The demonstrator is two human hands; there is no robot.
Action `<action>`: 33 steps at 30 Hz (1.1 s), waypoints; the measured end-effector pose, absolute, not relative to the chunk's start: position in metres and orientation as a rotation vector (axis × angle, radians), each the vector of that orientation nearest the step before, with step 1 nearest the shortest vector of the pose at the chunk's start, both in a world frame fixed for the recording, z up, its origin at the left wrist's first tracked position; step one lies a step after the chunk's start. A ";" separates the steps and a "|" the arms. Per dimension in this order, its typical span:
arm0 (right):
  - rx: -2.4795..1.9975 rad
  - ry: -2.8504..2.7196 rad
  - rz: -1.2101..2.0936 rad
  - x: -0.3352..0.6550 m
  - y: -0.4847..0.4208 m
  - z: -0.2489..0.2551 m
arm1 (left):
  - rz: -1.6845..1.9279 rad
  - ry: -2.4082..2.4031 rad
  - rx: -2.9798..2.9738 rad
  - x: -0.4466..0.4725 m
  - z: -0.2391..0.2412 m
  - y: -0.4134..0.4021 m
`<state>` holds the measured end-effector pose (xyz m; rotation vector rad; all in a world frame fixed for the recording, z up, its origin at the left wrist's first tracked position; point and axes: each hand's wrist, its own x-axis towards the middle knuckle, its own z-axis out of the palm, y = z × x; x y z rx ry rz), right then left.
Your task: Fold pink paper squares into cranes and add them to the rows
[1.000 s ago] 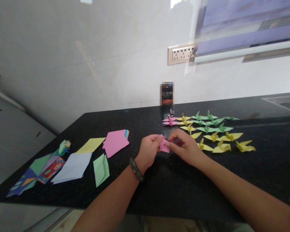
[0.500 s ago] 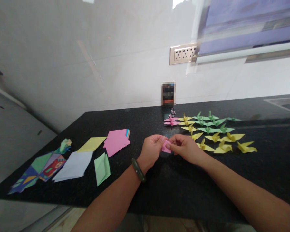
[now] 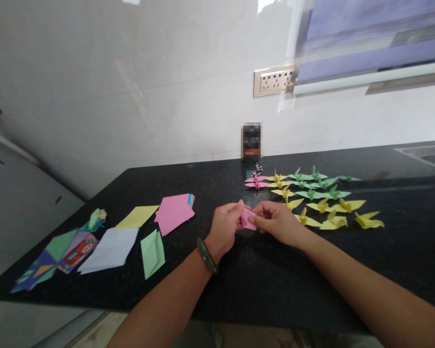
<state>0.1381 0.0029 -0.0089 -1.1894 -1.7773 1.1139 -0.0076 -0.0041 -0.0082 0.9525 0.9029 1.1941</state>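
Observation:
A small folded piece of pink paper (image 3: pixel 248 219) is held up just above the dark counter, between both hands. My left hand (image 3: pixel 225 223), with a dark bangle at the wrist, pinches its left side, thumb uppermost. On the right side, my right hand (image 3: pixel 275 220) is closed, its thumb pressed on the paper's face; the fingers behind are partly hidden. Beyond the hands stand pink paper cranes (image 3: pixel 256 183). Several yellow paper cranes (image 3: pixel 333 220) and green paper cranes (image 3: pixel 311 194) spread to the right.
Left on the black counter (image 3: pixel 275 295) lie a stack of pink paper (image 3: pixel 174 212), yellow paper (image 3: pixel 137 216), white paper (image 3: pixel 110 249), a folded green paper (image 3: pixel 153 253) and colourful printed sheets (image 3: pixel 47 261). A blurred-out dark device (image 3: pixel 252 141) leans on the wall below a socket panel (image 3: pixel 273 82).
My left thumb has shifted up and back from the pink paper's face, so more of it shows. The right hand keeps its grip; the whole view has moved very slightly.

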 end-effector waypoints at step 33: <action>-1.121 -1.862 1.073 0.140 0.002 -0.005 | 1.248 1.058 1.230 -0.009 -0.018 -0.001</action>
